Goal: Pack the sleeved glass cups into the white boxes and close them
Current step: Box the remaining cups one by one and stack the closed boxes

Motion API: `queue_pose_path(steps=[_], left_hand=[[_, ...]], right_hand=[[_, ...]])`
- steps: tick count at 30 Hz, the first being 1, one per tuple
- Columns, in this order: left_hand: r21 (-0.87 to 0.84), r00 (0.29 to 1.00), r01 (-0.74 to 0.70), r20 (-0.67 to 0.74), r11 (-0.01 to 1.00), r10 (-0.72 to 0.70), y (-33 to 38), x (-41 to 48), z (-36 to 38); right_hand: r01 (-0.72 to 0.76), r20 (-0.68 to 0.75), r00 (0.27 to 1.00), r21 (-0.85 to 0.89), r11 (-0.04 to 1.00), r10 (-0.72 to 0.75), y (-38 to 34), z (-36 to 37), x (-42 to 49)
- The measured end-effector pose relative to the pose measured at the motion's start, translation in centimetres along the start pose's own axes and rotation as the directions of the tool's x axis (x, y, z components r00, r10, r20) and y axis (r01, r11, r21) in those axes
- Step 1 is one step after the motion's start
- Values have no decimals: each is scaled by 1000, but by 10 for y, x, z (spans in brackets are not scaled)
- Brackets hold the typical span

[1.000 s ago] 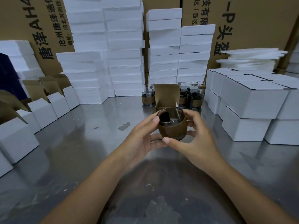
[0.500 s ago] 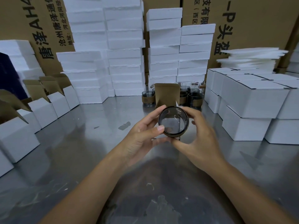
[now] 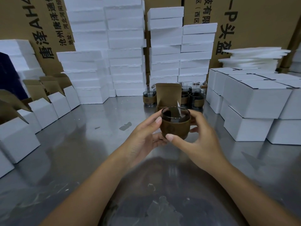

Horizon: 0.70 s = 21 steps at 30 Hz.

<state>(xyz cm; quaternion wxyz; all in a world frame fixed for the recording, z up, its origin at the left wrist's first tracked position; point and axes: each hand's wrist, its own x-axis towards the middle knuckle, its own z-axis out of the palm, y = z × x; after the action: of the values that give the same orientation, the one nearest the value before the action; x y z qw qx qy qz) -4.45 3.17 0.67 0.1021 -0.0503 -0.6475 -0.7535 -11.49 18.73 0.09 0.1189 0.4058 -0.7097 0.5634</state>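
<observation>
**Left:** open white boxes (image 3: 53, 105) stand in a row on the steel desk (image 3: 81, 144), brown flaps raised.

**Centre:** my left grip (image 3: 143, 137) and right grip (image 3: 200, 139) are both clamped on the sleeved glass cup (image 3: 175, 126), thumbs on its brown sleeve. They hold it upright above the desk, just in front of the target box (image 3: 168, 93), whose flap stands open.

**Right:** closed white boxes (image 3: 254, 98) sit stacked.

**Risk, as I judge it:** the glass could slip inside its sleeve, or its base could catch the box wall if I lower it off-centre.

**Change:** half a second earlier the cup's mouth was tipped toward me; it now faces up.
</observation>
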Motion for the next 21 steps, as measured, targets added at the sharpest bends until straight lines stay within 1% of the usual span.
queue_pose_path(steps=[3, 6, 11, 15, 21], left_hand=[[8, 1000, 16, -1, 1000, -16, 0, -1, -1], [30, 1000, 20, 0, 999, -20, -2, -1, -2], [98, 999, 37, -20, 994, -35, -6, 0, 0], [123, 997, 61, -58, 991, -55, -7, 1, 2], [136, 996, 70, -61, 988, -62, -7, 1, 2]], right_hand=[[-68, 9, 998, 85, 994, 68, 1, 1, 1], [-125, 8, 992, 217, 968, 126, 1, 3, 2], [-191, 71, 982, 327, 926, 177, 2, 2, 5], [-235, 104, 972, 356, 904, 211, 0, 2, 6], [-226, 110, 974, 359, 905, 200, 2, 2, 6]])
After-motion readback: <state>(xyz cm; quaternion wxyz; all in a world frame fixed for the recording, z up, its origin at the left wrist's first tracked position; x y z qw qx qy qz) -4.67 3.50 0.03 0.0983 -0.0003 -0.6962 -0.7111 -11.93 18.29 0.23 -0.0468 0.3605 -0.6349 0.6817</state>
